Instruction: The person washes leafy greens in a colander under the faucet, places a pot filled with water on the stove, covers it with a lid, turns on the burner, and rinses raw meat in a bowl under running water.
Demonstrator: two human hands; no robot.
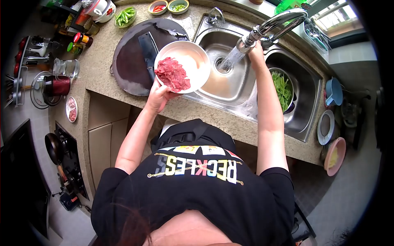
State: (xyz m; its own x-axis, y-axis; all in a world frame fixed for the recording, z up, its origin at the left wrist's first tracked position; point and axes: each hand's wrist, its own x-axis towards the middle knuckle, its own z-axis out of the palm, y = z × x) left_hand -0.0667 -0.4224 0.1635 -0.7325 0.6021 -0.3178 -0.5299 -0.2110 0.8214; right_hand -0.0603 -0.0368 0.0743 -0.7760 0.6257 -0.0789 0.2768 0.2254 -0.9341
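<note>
Tilted in my left hand (159,96) is a white bowl (197,61), gripped at its near left rim. Raw red meat (173,75) lies in its left part, with pinkish liquid beside it. My right hand (257,55) is up at the faucet (248,41), its fingers closed around the faucet's spout or handle and partly hidden. Water (230,60) runs from the faucet into the left sink basin (221,84), over the drain. Under the bowl's left edge, a cleaver (148,49) rests on the round dark cutting board (127,61).
A pot of green leaves (281,91) sits in the right basin (305,98). Behind the board are small bowls of chopped peppers (157,7) and a bowl of green peppers (125,17). A small plate of meat (71,109) and jars (83,39) stand left.
</note>
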